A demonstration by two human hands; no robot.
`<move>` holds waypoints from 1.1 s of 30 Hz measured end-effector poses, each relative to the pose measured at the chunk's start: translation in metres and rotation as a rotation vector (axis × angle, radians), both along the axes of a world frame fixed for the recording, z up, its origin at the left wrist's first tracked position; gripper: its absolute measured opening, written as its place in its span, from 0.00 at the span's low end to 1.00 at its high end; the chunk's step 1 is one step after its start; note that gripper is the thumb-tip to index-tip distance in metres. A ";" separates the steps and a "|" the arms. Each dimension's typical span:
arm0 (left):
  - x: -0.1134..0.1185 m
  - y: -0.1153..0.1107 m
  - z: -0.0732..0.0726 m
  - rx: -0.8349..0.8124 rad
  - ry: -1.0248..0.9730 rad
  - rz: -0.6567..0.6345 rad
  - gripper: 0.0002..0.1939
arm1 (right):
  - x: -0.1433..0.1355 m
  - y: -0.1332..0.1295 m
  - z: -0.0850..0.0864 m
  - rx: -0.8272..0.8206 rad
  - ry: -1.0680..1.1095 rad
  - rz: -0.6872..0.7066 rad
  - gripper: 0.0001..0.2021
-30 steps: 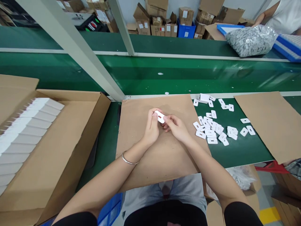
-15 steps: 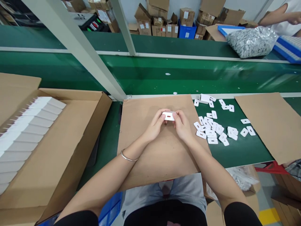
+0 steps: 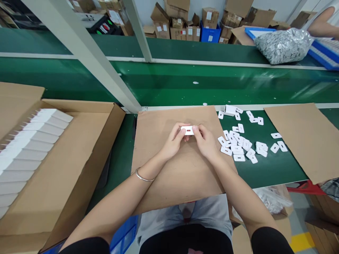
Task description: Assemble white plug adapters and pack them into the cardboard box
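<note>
White piece [image 3: 188, 131] held above cardboard sheet [image 3: 182, 173].
Your left hand [image 3: 173, 143] pinches its left end, your right hand [image 3: 206, 141] the other; sheet surface extends toward you, loose white plates [image 3: 237, 150] crowd its right edge.

No lettering, number or brand can be read anywhere. White labels [image 3: 209, 15] stand on several cardboard boxes [image 3: 162, 34] at the back and on the blue bin [image 3: 210, 32] among them, their print too small to make out; a larger label [image 3: 115, 17] on a carton [image 3: 128, 26] at upper left is equally illegible.
</note>
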State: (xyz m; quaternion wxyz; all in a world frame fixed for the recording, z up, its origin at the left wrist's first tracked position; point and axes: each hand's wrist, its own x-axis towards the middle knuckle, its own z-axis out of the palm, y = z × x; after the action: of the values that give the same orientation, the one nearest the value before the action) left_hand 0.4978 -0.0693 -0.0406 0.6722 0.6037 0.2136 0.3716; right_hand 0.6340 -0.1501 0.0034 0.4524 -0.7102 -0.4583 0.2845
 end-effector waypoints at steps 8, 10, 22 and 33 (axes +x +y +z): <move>0.001 -0.001 -0.001 -0.108 -0.071 -0.035 0.22 | -0.001 -0.001 0.001 0.066 0.026 -0.023 0.25; 0.002 -0.002 0.000 -0.135 -0.074 -0.031 0.22 | 0.000 -0.001 0.000 0.069 0.028 -0.024 0.25; -0.002 -0.001 0.007 0.061 0.043 0.064 0.25 | 0.002 0.003 -0.007 0.079 0.019 0.044 0.20; -0.008 -0.006 0.007 0.233 0.191 0.132 0.25 | 0.003 0.005 -0.011 0.103 0.079 0.031 0.25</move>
State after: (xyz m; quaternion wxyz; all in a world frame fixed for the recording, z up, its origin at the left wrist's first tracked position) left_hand 0.4899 -0.0753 -0.0341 0.5485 0.6948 0.2711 0.3781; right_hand 0.6370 -0.1453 -0.0075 0.5017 -0.6669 -0.4651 0.2953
